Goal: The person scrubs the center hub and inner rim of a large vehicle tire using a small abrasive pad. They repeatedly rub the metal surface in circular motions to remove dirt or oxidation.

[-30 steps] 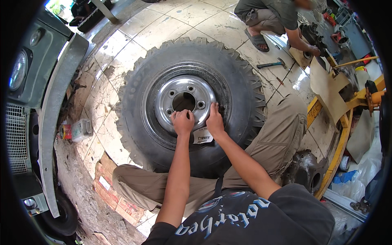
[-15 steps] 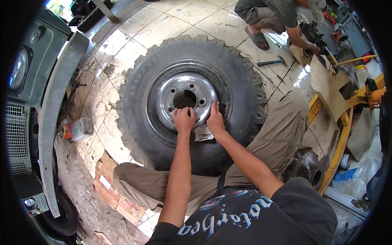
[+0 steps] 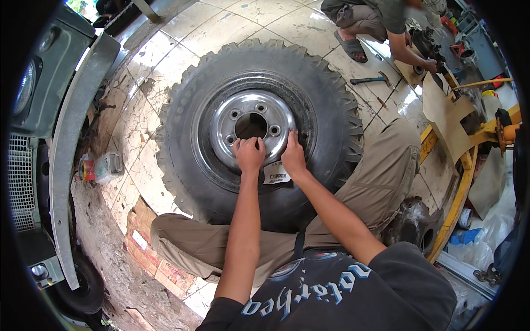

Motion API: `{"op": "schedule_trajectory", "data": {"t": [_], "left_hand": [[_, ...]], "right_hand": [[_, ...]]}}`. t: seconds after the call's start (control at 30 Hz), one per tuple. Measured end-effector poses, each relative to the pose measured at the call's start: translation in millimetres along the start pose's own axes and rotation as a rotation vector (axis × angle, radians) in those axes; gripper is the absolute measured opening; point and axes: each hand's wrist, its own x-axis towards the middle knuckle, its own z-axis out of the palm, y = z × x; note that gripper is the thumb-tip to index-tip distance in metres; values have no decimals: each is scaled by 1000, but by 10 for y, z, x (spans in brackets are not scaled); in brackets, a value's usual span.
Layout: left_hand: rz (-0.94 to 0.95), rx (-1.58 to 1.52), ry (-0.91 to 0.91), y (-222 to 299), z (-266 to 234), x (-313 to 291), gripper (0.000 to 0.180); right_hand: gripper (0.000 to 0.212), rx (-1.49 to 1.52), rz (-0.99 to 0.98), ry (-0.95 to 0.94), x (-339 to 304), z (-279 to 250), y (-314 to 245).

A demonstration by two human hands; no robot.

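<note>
A large knobbly tyre (image 3: 182, 149) lies flat before my crossed legs, mounted on a bare metal wheel rim (image 3: 223, 118) with a round centre hole and several bolt holes. My left hand (image 3: 250, 154) is closed, its fingers curled over the near edge of the centre hole. My right hand (image 3: 293, 154) presses against the right side of the raised centre, fingers together and pointing away from me. A white sheet with dark print (image 3: 277, 174) sticks out from under my right hand, between my wrists. Its upper part is hidden.
Beyond the tyre, a hammer (image 3: 371, 80) lies on the tiles. A co-worker (image 3: 370, 25) squats at the far right, handling metal parts. A vehicle bumper (image 3: 72, 160) stands at left, near a clear container (image 3: 109, 167). A yellow frame (image 3: 455, 204) and cardboard (image 3: 144, 237) flank me.
The view has shifted slightly. Both hands stay at nearly the same places on the rim, with the right fingers slightly repositioned. The co-worker's hand has moved a little to the right.
</note>
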Motion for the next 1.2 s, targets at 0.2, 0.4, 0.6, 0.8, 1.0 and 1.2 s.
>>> {"op": "schedule_trajectory", "data": {"t": [0.2,0.4,0.6,0.8,1.0,1.2], "left_hand": [[25,-83,47,-4,7,-17,22],[-10,-36,31,5,-43,-25,23],[-13,-37,42,-10,-24,-38,23],[-12,-61,58,-32,22,-50,22],[-10,-70,64,-29,19,-45,21],[-5,-48,52,-50,-5,-32,21]], "right_hand": [[64,63,18,33,134,-37,34],[69,73,-12,18,80,-7,55],[73,52,0,-8,12,23,31],[73,55,-6,-5,-43,0,17],[74,9,-20,-15,3,-13,19],[80,57,49,-100,-31,-63,-69]]}}
